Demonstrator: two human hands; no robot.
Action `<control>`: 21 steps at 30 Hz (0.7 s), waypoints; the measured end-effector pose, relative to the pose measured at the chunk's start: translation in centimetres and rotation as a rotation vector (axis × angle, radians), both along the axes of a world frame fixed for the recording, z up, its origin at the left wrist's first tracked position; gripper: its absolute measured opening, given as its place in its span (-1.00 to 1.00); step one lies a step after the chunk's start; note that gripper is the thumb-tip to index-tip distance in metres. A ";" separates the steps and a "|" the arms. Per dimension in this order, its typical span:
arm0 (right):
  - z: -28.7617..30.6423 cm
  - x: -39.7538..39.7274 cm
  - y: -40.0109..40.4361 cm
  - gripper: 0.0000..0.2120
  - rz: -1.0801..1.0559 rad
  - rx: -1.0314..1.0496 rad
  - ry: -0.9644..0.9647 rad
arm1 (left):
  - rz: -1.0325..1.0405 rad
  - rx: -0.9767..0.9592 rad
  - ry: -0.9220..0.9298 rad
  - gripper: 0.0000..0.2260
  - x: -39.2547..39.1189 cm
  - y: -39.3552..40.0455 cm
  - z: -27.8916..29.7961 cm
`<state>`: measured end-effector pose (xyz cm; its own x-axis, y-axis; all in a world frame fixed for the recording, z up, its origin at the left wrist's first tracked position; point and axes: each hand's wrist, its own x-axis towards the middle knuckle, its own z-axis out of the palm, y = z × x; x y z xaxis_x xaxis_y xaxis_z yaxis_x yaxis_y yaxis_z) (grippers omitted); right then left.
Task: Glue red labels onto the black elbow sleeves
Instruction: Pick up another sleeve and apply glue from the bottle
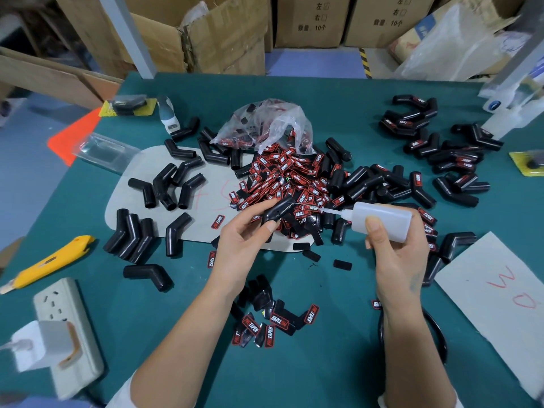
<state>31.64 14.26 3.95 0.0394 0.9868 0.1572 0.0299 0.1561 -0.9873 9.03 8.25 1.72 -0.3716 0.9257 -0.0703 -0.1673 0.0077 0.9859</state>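
1. Black rubber: the left hand (244, 240) pinches one black elbow sleeve (278, 211) between thumb and fingers, raised just above the near edge of the heap of red labels (287, 184).
2. The right hand (394, 245) is wrapped round a translucent white glue bottle (382, 220), lying almost level, its thin nozzle aimed left with the tip at the upper face of the held sleeve.
3. Bare green table (182, 319) shows between the forearms and to the near left; a small cluster of loose labels (270, 322) lies between the wrists.
4. Left side: unlabelled sleeves (167, 184) are scattered on a pale cardboard sheet (217, 198) and past its edge; a yellow utility knife (50, 260) lies near the table's left edge, with a white power strip (67, 334) and plugged-in charger at the near left corner.
5. Right side: labelled sleeves (435, 151) are piled toward the far right, well apart from the hands; a white paper with red marks (500, 293) lies at the near right.
6. Behind the label heap an open clear plastic bag (265, 125) spills labels toward the hands.
7. Beyond the far table edge stand cardboard boxes (312, 19) on a blue floor, with clear plastic bags at the far right.
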 end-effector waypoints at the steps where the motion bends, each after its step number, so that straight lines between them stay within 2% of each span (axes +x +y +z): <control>1: 0.0 0.0 0.0 -0.84 0.000 -0.001 0.004 | 0.000 0.000 -0.001 -0.66 0.0 0.0 0.0; 6: -0.1 -0.1 -0.1 -0.84 0.025 -0.012 -0.007 | -0.005 -0.001 0.004 -0.61 0.0 0.0 -0.1; 17: -0.2 0.0 0.0 -0.83 0.009 -0.016 -0.009 | 0.001 0.007 -0.007 -0.68 -0.1 0.0 -0.1; 21: -0.2 -0.1 -0.1 -0.74 0.006 -0.013 -0.010 | -0.004 0.000 -0.005 -0.67 -0.1 0.0 -0.2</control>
